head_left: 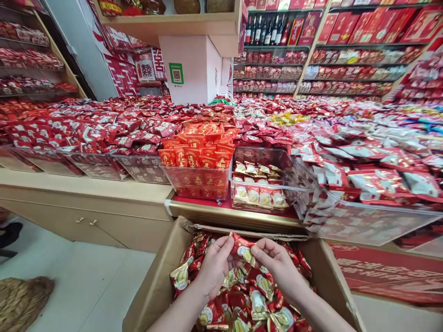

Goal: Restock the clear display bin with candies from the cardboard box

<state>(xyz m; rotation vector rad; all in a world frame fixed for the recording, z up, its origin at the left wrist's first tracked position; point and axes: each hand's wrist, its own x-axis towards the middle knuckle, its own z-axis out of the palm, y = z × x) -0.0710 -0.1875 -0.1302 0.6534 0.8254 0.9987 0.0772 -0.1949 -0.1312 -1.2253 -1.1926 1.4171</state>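
Note:
Between my two hands is a red candy packet (242, 249) with gold ends and a pale round picture on its front. My left hand (218, 260) grips its left end with thumb and fingers. At the other end, my right hand (273, 258) pinches the lower right corner. Both hands are above an open cardboard box (152, 281), in which many loose packets (259, 302) of the same look lie heaped. Just beyond the box, a clear plastic bin (297, 186) holds matching packets (260, 194) stood in neat rows, filling its lower part.
Left of that bin stands another bin packed with orange-red packets (197, 159). A large bin of red and white packets (377, 184) juts out at right. A gold-edged counter (238, 220) borders the box. A woven basket (22, 302) sits on the floor at lower left.

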